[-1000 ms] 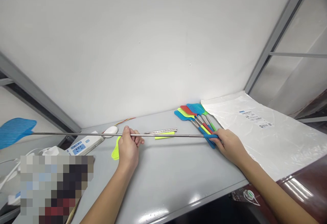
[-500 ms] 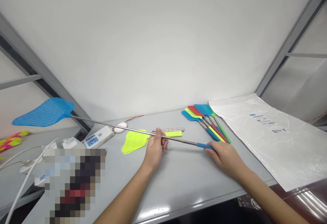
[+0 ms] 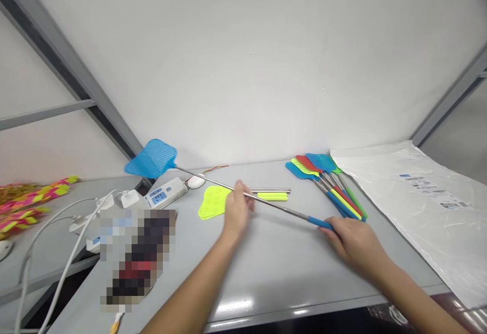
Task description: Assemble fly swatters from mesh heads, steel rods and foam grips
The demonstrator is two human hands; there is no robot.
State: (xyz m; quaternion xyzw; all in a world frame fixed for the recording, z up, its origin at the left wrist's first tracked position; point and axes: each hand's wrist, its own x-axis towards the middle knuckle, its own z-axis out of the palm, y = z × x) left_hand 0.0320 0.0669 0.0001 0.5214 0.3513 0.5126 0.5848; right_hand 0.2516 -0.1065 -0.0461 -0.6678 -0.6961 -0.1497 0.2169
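A blue fly swatter [image 3: 152,158] with a long telescopic metal rod slants across the grey table [image 3: 274,273], its mesh head raised at the left. My left hand [image 3: 238,209] pinches the rod near its middle. My right hand [image 3: 352,245] grips the blue handle end at the lower right. A yellow-green swatter head [image 3: 213,202] lies flat just behind my left hand, beside its short rod and yellow-green handle [image 3: 272,195].
A bundle of collapsed swatters [image 3: 327,181] in blue, red, yellow and green lies at the back right. A large white plastic bag [image 3: 426,197] covers the right side. A power strip [image 3: 165,193] and white cables [image 3: 64,232] sit at the left, with colourful items [image 3: 30,204] beyond.
The rod has shortened and swung: the blue head moved from far left toward the centre. Both hands stayed on the swatter. The camera panned left.
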